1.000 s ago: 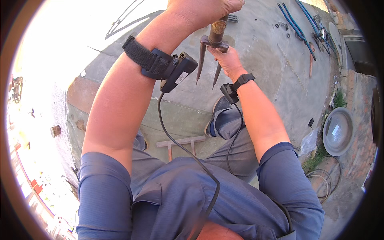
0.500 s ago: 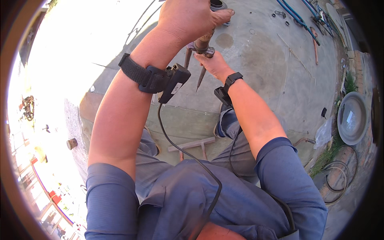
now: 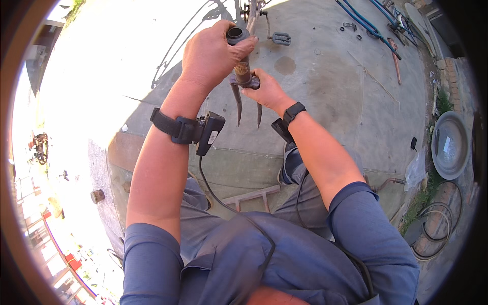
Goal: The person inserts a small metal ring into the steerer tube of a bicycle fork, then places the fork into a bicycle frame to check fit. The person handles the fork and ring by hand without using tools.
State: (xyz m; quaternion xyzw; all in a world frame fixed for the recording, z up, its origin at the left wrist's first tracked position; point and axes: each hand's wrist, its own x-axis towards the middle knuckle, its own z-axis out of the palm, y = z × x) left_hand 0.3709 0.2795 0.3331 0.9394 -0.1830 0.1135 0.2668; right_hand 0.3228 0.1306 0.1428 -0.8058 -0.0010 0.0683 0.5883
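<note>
the left hand is wrapping around the upper tube of a rusty brown metal bicycle fork, thumb lying across the tube's open round end. the right hand is clenching the fork's crown from the other side, just below the left hand. the fork is being held out in front of the chest, above a grey concrete floor, its two thin blades pointing back toward the person. a black wrist-strapped device with a cable is sitting on the left forearm, and a black watch-like band on the right wrist. a round grey metal basin is lying well apart at the right edge.
</note>
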